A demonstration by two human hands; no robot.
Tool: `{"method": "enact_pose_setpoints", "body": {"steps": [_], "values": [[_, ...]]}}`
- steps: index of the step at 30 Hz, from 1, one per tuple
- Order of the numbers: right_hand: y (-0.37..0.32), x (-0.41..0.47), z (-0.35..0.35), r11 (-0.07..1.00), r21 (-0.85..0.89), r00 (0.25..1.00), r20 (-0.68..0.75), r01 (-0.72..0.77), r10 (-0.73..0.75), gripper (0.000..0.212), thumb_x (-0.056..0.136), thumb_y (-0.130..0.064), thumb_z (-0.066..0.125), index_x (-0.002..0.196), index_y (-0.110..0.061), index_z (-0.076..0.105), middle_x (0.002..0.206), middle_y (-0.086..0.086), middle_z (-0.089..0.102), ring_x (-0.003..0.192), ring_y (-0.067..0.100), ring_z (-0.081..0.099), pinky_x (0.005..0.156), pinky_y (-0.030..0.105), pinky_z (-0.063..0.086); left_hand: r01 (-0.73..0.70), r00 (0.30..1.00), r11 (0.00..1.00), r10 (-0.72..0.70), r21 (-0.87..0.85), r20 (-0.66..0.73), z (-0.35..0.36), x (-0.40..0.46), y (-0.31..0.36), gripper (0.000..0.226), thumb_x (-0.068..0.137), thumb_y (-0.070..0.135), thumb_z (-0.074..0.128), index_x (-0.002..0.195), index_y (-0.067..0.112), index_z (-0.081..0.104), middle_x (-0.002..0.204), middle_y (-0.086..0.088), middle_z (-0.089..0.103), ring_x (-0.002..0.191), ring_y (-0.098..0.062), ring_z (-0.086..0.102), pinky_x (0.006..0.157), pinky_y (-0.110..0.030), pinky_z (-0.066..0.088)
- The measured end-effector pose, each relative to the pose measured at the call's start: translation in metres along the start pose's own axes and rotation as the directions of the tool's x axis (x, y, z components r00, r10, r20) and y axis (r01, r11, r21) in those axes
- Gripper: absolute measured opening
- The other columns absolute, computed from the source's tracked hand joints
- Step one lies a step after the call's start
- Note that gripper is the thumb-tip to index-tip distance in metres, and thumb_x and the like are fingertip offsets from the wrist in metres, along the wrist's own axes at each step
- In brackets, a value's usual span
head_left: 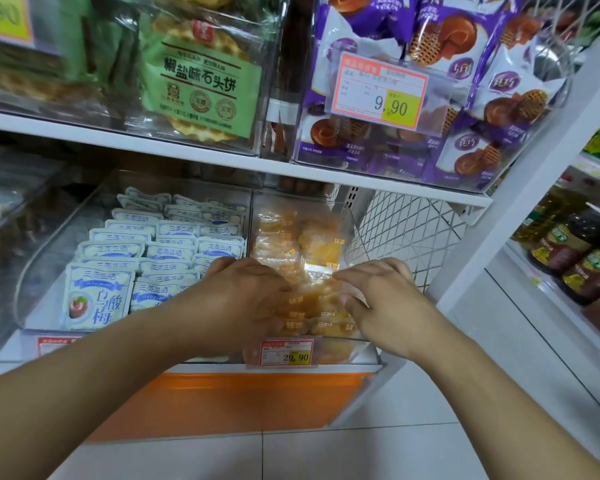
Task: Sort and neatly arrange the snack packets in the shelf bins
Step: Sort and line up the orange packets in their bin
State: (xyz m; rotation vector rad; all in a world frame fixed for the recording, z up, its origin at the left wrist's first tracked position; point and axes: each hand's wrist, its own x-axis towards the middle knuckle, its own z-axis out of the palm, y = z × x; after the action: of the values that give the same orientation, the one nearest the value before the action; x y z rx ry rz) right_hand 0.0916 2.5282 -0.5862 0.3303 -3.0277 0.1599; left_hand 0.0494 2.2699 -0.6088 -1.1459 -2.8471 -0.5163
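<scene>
Your view is filled by a white shelf unit [201,152] running across the upper and middle frame, with an orange base panel [229,400] below it at lower centre and white floor tiles [413,427] at lower right. On the upper shelf, upper left of frame, a clear bin holds green waffle-biscuit packets [201,81]; upper right, another clear bin holds purple-and-white packets [447,81] with a price tag [381,90] reading 9.90 on its front. On the lower shelf, left of centre, a clear bin [40,258] holds white-and-blue packets [146,251] standing in tidy rows, front to back. Just beside it, at centre frame, a narrower clear bin [357,339] holds the orange snack packets [305,244], which lie loosely piled and overlapping, not in rows. At far right, dark bottles [568,251] stand on a neighbouring shelf. Both your forearms reach in from the bottom of the frame to the orange bin. Your left hand [243,296] lies over the near left part of the pile, fingers curled down onto the packets; whether they clasp one I cannot tell. Your right hand [381,296] is at the near right part, fingers bent, thumb and forefinger pinching the edge of a clear-wrapped orange packet [329,282]. A small price tag [286,353] reading 29.90 hangs on this bin's front lip.
</scene>
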Motion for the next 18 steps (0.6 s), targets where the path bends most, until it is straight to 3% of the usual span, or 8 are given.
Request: {"method": "enact_pose_setpoints", "body": {"steps": [3,7,11,14,16,18], "values": [[-0.014,0.007,0.006,0.985,0.169,1.0,-0.006,0.021,-0.021,0.038,0.102,-0.037,0.06,0.14,-0.04,0.06,0.133,-0.018,0.065,0.124,0.007,0.05,0.118,0.031,0.027,-0.016,0.999,1.0,0.016,-0.008,-0.035,0.0,0.001,-0.001,0.041,0.092,0.05,0.065,0.131,0.04,0.056,0.129,0.026,0.051,0.129,0.002,0.037,0.105,-0.02,0.011],[-0.025,0.015,0.011,0.972,0.231,0.999,0.005,0.037,-0.039,0.027,0.1,-0.033,0.064,0.125,-0.038,0.071,0.116,-0.015,0.071,0.108,0.009,0.061,0.097,0.033,0.052,-0.064,0.995,0.994,0.071,0.089,-0.073,-0.001,-0.002,-0.001,0.033,0.093,0.053,0.059,0.124,0.041,0.06,0.115,0.025,0.056,0.124,0.0,0.045,0.112,-0.028,0.013],[-0.022,0.015,0.007,0.967,0.252,0.999,0.042,-0.023,0.012,0.031,0.1,-0.026,0.063,0.127,-0.04,0.068,0.103,-0.023,0.069,0.096,0.001,0.064,0.087,0.032,0.057,-0.103,0.988,0.979,0.121,0.175,-0.096,-0.003,-0.006,-0.003,0.035,0.091,0.057,0.051,0.119,0.043,0.065,0.121,0.019,0.064,0.124,-0.004,0.05,0.109,-0.029,0.011],[-0.01,0.012,0.002,0.955,0.277,0.995,0.019,-0.102,0.101,0.029,0.102,-0.022,0.059,0.124,-0.039,0.066,0.093,-0.024,0.075,0.084,0.0,0.067,0.077,0.028,0.056,-0.102,0.989,0.991,0.11,0.092,-0.095,-0.005,-0.006,-0.002,0.037,0.089,0.059,0.048,0.117,0.044,0.068,0.127,0.024,0.059,0.125,0.001,0.044,0.109,-0.027,0.01],[-0.005,0.011,0.0,0.93,0.342,0.991,0.039,-0.131,0.125,0.028,0.103,-0.015,0.057,0.118,-0.036,0.068,0.09,-0.023,0.076,0.077,-0.003,0.068,0.069,0.022,0.053,-0.132,0.989,0.988,0.137,0.082,-0.061,-0.005,-0.006,-0.003,0.04,0.089,0.058,0.042,0.11,0.04,0.071,0.119,0.023,0.063,0.119,0.003,0.047,0.111,-0.029,0.011],[-0.003,0.01,-0.001,0.895,0.425,0.991,0.057,-0.135,0.122,0.031,0.102,-0.005,0.057,0.116,-0.03,0.07,0.092,-0.016,0.077,0.083,-0.003,0.071,0.072,0.021,0.054,-0.144,0.99,0.982,0.144,0.118,0.011,-0.004,-0.008,-0.005,0.034,0.095,0.053,0.042,0.106,0.035,0.069,0.105,0.016,0.067,0.11,0.001,0.051,0.114,-0.032,0.007]]}}
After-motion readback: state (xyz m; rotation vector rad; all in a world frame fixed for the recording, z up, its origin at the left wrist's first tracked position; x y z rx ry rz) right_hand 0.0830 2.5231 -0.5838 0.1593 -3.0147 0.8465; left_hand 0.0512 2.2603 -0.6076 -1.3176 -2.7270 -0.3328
